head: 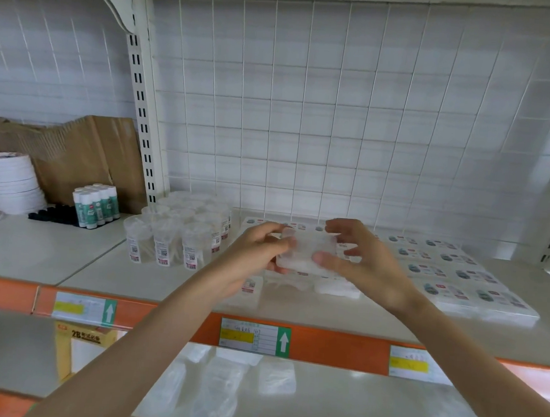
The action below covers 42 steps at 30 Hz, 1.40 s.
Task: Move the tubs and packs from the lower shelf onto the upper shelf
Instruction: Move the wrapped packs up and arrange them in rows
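Both hands hold one clear plastic pack (306, 252) just above the upper shelf (96, 271). My left hand (258, 252) grips its left end and my right hand (357, 258) grips its right end with curled fingers. Under the held pack lie more clear packs (336, 288), and flat labelled packs (456, 277) cover the shelf's right part. A cluster of clear round tubs (175, 231) with barcode labels stands left of my hands. On the lower shelf (351, 413) lie several clear packs (221, 385), blurred.
Glue sticks (95, 207), black caps (54, 215), stacked white paper plates (8, 182) and brown cardboard (86, 158) fill the left bay. A white upright post (141, 103) divides the bays. Orange price rails (323, 343) edge the shelf. A yellow 2B box (82, 338) sits lower left.
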Each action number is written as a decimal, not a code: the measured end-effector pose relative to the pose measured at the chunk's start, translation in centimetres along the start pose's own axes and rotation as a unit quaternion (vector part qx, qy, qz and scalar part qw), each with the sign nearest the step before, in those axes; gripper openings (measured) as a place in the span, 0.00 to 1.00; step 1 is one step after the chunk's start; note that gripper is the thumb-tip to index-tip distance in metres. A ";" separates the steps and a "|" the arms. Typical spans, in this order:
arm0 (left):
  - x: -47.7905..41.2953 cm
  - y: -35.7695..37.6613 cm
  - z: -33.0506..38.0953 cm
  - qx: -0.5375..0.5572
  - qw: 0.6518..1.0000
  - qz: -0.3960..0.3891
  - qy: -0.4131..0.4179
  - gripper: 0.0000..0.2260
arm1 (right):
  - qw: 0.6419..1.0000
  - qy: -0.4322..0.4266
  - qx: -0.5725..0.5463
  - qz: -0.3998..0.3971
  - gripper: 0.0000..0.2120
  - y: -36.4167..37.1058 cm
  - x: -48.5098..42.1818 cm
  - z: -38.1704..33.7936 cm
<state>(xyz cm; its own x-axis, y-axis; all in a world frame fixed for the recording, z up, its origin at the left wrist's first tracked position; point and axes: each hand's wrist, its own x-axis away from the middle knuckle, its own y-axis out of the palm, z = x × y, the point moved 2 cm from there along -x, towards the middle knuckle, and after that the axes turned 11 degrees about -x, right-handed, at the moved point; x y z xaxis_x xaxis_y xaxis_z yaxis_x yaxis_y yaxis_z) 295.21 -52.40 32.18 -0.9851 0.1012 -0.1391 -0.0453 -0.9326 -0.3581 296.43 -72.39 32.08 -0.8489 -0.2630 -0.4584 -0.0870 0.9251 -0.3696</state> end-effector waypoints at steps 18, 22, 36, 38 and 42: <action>0.0 -2.1 -0.3 -0.056 0.994 0.037 -0.082 0.26 | 0.978 0.025 -0.208 -0.012 0.10 0.7 0.0 -0.6; 0.2 -2.4 -0.5 -0.023 0.992 -0.023 -0.121 0.32 | 0.986 -0.012 -0.162 -0.027 0.16 0.8 0.2 -0.4; 0.9 -2.0 -0.5 -0.036 0.998 -0.025 0.037 0.15 | 0.972 0.120 -0.198 -0.045 0.14 0.7 -0.9 -0.6; 1.1 -1.6 0.0 -0.076 0.995 -0.039 0.051 0.16 | 0.973 0.143 -0.165 -0.073 0.15 1.1 -1.3 -1.1; 1.0 -1.2 0.3 -0.083 0.995 -0.022 0.050 0.15 | 0.968 0.162 -0.159 -0.108 0.22 1.9 -1.4 -1.2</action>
<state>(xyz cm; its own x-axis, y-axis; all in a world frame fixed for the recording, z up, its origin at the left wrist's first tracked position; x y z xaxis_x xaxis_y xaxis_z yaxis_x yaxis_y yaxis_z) 294.20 -51.31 32.73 -0.9610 0.1823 -0.2078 -0.0519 -0.8574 -0.5120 296.80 -69.87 33.00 -0.9073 -0.4080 -0.1023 -0.3933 0.9091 -0.1371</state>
